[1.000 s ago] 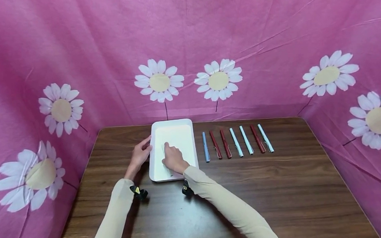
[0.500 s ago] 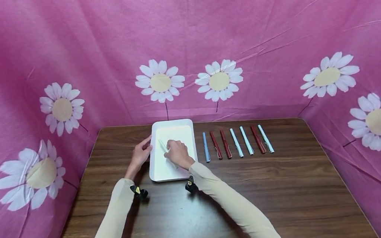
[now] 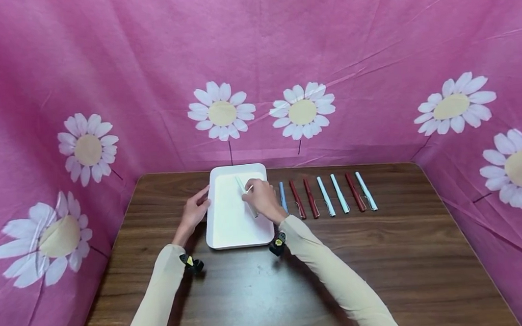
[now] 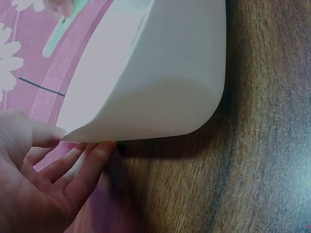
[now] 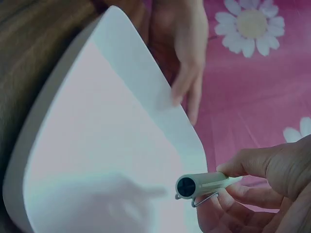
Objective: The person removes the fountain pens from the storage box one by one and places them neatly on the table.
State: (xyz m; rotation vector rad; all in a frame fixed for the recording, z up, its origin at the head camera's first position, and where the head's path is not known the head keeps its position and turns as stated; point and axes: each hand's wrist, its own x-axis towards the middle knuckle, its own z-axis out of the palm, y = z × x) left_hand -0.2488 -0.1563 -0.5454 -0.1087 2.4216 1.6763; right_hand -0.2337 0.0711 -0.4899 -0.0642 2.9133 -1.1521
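In the head view my right hand (image 3: 264, 199) is over the right side of a white tray (image 3: 232, 239). It pinches a pale green pen (image 3: 239, 183) between thumb and fingers. The right wrist view shows the barrel of this pen (image 5: 209, 181) with its dark round end and wire clip facing the camera, above the tray's bright floor. My left hand (image 3: 194, 209) holds the tray's left edge. In the left wrist view the thumb of my left hand (image 4: 43, 174) is at the rim, with the fingers against the outer side below it.
Right of the tray lies a row of several pens: a blue pen (image 3: 283, 196) partly behind my right hand, dark red pens (image 3: 311, 197) and pale blue pens (image 3: 339, 192). The brown wooden table (image 3: 388, 265) backs onto a pink flowered cloth (image 3: 348, 48).
My right hand has moved right across the tray, carrying the pale green pen, which earlier was mostly hidden at the tray's left-middle. My left hand stays at the tray's edge.
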